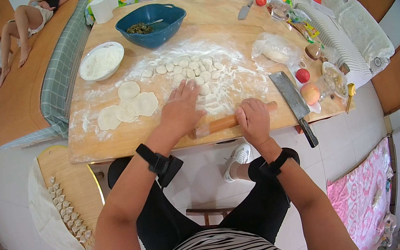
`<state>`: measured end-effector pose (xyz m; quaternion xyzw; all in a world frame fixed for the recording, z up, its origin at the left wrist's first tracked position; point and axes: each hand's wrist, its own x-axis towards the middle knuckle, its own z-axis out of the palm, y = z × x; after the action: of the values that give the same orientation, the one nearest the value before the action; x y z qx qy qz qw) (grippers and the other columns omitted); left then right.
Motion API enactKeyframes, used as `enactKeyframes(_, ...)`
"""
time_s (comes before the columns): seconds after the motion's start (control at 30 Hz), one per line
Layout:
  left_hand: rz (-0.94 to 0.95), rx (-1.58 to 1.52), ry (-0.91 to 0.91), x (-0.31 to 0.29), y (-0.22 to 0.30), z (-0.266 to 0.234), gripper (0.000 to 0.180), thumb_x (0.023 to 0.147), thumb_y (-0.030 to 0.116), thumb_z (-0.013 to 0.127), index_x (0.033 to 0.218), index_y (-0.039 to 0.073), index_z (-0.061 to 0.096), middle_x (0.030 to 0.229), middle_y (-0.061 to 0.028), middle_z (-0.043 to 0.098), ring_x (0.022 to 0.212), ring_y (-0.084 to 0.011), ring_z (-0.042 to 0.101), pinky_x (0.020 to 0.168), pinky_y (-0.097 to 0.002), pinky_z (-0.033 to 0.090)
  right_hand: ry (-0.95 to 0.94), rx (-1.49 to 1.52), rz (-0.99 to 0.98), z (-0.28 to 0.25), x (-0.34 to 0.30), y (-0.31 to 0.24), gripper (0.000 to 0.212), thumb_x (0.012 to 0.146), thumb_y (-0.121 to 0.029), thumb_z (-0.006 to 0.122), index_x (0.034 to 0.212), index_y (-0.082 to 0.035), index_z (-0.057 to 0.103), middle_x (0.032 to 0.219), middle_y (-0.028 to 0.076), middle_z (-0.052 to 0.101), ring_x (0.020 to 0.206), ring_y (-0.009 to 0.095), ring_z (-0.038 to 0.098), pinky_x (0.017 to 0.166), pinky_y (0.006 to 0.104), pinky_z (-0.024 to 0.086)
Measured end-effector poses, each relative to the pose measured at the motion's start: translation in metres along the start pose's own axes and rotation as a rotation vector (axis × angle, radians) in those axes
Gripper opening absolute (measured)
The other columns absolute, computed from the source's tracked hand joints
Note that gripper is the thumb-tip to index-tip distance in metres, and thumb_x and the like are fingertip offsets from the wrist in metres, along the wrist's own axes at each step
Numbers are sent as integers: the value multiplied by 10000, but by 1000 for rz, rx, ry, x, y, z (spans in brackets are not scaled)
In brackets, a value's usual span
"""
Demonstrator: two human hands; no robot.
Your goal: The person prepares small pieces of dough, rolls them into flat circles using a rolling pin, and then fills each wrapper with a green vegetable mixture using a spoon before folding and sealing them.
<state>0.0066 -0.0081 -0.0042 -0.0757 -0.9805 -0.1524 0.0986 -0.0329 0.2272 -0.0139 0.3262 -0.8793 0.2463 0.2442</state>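
On a floured wooden table, my right hand (pixel 255 120) is closed around a wooden rolling pin (pixel 221 124) close to its right end. My left hand (pixel 180 108) lies over the flour with its fingers stretched out, the tips touching or just beside a cluster of small dough pieces (pixel 190 67). Its thumb points toward the rolling pin's left end. Whether a dough piece sits under those fingertips is hidden. Several flat round dough wrappers (pixel 145 104) overlap to the left of my left hand. To the right of my right hand lies a cleaver (pixel 289 96), its handle past the table's edge.
A white bowl of flour (pixel 102 62) and a blue basin of dark filling (pixel 152 25) stand at the far left. A plastic bag with dough (pixel 274 50), a red tomato (pixel 302 75) and a peach (pixel 310 93) are rightward. Filled dumplings (pixel 70 213) line a lower board at left.
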Motion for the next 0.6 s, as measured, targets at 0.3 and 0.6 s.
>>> enactKeyframes(0.3,-4,13,46,7,12,23,714,930,506,452,1445,35,301,1516,-140,285,1411,-293,242,1155,-431,181,-18,-12,7,-10,-4,16,176,869,-196,528,806,-39,580,880,121,576,875,323,534,788,425,402)
enactKeyframes(0.6,-8,-323,133,4,-50,10,234,836,215,586,987,37,586,1164,-149,565,1122,-334,497,919,-393,416,20,-28,1,-2,-3,11,156,864,-183,529,819,-40,572,870,115,568,846,318,528,778,419,398)
